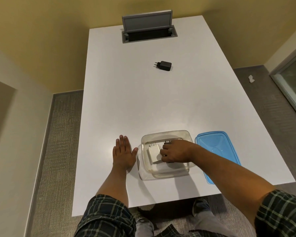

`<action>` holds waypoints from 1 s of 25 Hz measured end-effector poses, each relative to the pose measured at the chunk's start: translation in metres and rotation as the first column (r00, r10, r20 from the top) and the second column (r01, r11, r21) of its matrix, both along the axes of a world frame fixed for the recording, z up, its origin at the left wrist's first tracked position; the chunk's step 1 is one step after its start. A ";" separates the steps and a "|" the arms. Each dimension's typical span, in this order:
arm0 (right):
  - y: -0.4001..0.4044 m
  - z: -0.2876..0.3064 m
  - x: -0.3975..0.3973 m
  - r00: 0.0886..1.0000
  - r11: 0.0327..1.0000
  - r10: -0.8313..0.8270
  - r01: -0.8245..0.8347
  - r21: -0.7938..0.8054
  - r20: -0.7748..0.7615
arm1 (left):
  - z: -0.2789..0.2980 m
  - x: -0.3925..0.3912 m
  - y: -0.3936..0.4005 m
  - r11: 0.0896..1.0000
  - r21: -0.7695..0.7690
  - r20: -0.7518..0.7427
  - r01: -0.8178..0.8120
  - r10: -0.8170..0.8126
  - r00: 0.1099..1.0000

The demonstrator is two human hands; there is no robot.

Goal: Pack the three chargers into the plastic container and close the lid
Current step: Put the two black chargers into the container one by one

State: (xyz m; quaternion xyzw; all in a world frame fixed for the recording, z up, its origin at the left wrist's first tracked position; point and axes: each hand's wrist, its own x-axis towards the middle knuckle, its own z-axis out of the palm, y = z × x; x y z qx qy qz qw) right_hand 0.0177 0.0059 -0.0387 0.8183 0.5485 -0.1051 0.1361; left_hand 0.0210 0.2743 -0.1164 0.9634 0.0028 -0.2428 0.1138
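Note:
A clear plastic container point(186, 134) stands near the table's front edge. Inside it lies a white charger point(153, 153) with its prongs pointing away from me. My right hand point(175, 152) is inside the container, fingers closed on a black charger point(167, 142) that is mostly hidden under the hand; only its prongs show. My left hand point(124, 152) lies flat on the table just left of the container, fingers apart, holding nothing. Another black charger point(164, 66) lies far up the table. The blue lid point(217, 147) lies right of the container, partly under my right forearm.
The white table point(126, 100) is narrow, with carpet on both sides. A grey cable box point(149, 29) with its flap raised sits at the far end. My shoes show under the front edge.

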 end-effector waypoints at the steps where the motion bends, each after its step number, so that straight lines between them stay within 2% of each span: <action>1: 0.000 0.000 -0.001 0.999 0.999 0.031 -0.030 -0.012 0.009 | 0.000 0.000 0.000 1.000 0.000 0.003 -0.001 0.001 1.000; 4: -0.003 -0.004 -0.006 0.995 0.996 0.086 -0.086 -0.003 0.039 | -0.001 -0.001 0.001 1.000 0.004 -0.003 0.003 -0.003 1.000; 6: -0.003 -0.007 -0.009 0.998 0.999 0.049 -0.049 0.004 0.034 | -0.001 -0.001 0.001 1.000 0.010 -0.005 0.004 -0.004 1.000; 10: -0.008 -0.009 -0.010 0.975 0.987 -0.125 0.141 0.075 -0.184 | -0.002 -0.001 0.002 1.000 0.011 -0.005 0.006 -0.005 1.000; 12: -0.015 -0.009 -0.012 0.918 0.951 -0.273 0.303 0.065 -0.288 | -0.001 0.000 0.001 1.000 0.021 -0.001 0.009 -0.009 1.000; 15: -0.019 -0.009 -0.015 0.764 0.817 -0.520 0.575 0.038 -0.381 | 0.000 -0.001 0.000 0.999 0.041 0.011 0.008 -0.008 1.000; 18: -0.016 -0.012 -0.010 0.642 0.717 -0.639 0.697 -0.027 -0.425 | 0.000 0.000 0.001 1.000 0.016 -0.016 0.005 -0.004 1.000; 25: -0.016 -0.026 -0.007 0.680 0.733 -0.643 0.679 -0.027 -0.352 | 0.000 0.001 0.002 1.000 -0.020 -0.050 -0.006 0.004 0.999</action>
